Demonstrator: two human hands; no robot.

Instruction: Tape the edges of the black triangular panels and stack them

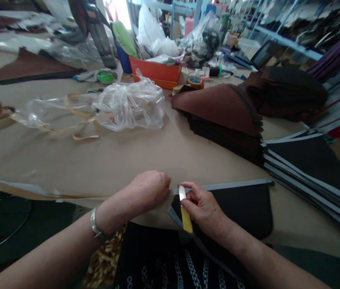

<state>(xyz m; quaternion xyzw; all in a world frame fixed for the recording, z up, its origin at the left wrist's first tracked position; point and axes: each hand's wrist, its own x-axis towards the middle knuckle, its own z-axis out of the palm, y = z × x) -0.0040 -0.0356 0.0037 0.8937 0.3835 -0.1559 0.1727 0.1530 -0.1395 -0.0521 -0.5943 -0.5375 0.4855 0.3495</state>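
Note:
A black fabric piece [242,206] with a grey edge band lies at the table's near edge. My right hand [201,206] is closed on its left corner, pinching a narrow yellow and silver strip [185,216] that stands up along the edge. My left hand [150,188] is curled into a fist just left of that corner, fingers tucked under; what it holds is hidden. A metal bracelet sits on my left wrist.
Stacks of brown pieces [224,116] and black grey-edged pieces [314,168] lie to the right. Crumpled clear plastic bags [130,106] with beige strips [82,128] sit mid-table. An orange box [154,72], tape rolls and clutter line the back.

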